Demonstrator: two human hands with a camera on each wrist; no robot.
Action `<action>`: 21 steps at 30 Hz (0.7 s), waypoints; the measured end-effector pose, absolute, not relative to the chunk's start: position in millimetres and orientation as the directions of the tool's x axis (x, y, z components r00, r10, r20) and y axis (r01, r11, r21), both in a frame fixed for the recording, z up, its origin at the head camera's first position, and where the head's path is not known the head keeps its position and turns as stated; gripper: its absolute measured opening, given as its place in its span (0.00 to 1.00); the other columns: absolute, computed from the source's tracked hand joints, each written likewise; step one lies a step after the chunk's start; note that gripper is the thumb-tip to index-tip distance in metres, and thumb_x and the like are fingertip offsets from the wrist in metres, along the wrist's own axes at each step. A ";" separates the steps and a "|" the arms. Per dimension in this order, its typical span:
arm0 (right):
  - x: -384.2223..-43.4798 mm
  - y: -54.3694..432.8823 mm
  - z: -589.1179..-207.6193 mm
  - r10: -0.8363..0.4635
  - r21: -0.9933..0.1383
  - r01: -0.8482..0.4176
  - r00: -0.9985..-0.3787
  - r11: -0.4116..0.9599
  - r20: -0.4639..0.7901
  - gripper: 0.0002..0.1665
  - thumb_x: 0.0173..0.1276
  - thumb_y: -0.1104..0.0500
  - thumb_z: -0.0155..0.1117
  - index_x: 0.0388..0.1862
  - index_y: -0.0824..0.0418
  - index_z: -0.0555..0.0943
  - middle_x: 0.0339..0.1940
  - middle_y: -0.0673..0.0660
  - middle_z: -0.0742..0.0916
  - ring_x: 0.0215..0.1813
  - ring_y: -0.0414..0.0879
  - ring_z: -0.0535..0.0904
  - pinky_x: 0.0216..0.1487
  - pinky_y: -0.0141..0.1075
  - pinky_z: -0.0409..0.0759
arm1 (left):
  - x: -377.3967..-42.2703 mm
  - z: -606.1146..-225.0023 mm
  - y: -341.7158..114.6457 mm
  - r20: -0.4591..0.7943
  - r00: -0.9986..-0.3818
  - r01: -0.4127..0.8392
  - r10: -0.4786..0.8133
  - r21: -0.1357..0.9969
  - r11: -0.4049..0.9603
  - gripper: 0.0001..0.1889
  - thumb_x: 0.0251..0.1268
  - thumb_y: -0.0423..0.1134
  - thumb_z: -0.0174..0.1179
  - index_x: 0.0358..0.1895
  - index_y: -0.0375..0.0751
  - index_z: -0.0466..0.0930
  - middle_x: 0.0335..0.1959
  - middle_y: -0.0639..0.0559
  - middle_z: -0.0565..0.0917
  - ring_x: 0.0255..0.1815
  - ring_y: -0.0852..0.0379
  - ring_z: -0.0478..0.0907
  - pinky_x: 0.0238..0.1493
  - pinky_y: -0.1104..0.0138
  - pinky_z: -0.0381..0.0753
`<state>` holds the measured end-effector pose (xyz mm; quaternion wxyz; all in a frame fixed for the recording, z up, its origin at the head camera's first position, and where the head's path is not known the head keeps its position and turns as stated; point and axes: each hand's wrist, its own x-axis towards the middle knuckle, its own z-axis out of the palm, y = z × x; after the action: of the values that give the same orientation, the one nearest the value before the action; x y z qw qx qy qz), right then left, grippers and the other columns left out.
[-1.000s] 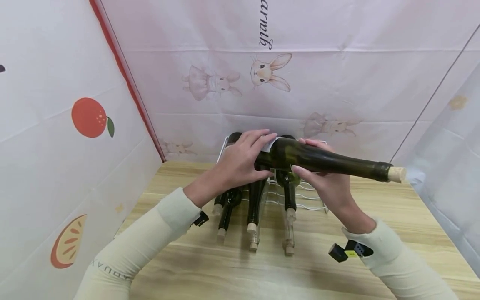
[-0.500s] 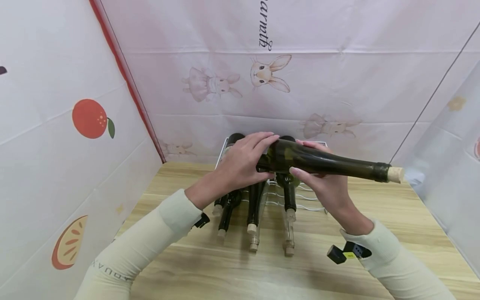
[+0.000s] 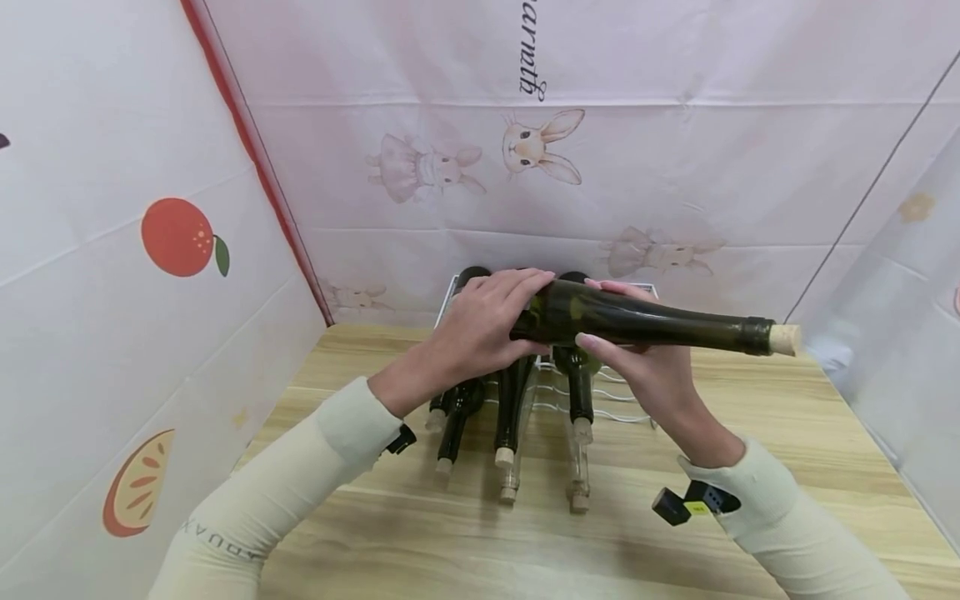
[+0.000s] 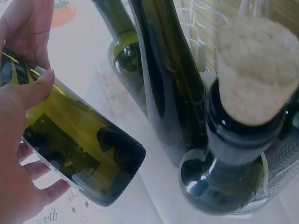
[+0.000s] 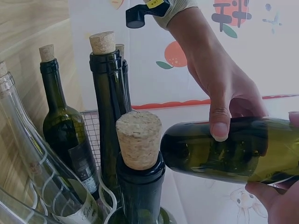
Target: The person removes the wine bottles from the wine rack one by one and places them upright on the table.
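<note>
Dark green, the long corked glass bottle (image 3: 645,321) lies crosswise above the white wire rack (image 3: 647,289), with left hand (image 3: 487,323) and right hand (image 3: 662,379) both curled round it, and might knock the racked green glass bottles (image 3: 581,390) if either grip slips.

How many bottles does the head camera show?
7: the held bottle; lower down, the far-left dark bottle, the next dark bottle, the middle dark bottle, middle clear bottle, right dark bottle and right clear bottle. More may be hidden.

Small booth of printed sheets (image 3: 645,167) around a wood-grain table (image 3: 525,550)
</note>
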<state>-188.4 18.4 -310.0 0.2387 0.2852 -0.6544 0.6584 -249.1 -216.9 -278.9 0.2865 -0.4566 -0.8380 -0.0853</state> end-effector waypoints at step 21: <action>-190.2 16.6 -314.0 -0.154 -0.814 -0.580 -0.803 -0.020 0.576 0.42 0.61 0.75 0.74 0.74 0.65 0.71 0.73 0.57 0.81 0.65 0.39 0.84 0.51 0.29 0.88 | -252.6 -274.3 -232.6 0.579 -0.377 0.795 0.723 -0.199 0.574 0.47 0.49 0.61 0.79 0.70 0.40 0.74 0.63 0.46 0.84 0.62 0.47 0.83 0.50 0.51 0.89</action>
<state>-190.2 16.6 -314.0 0.1612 0.2696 -0.6810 0.6615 -252.6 -232.6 -274.3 0.3187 -0.4583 -0.8278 -0.0564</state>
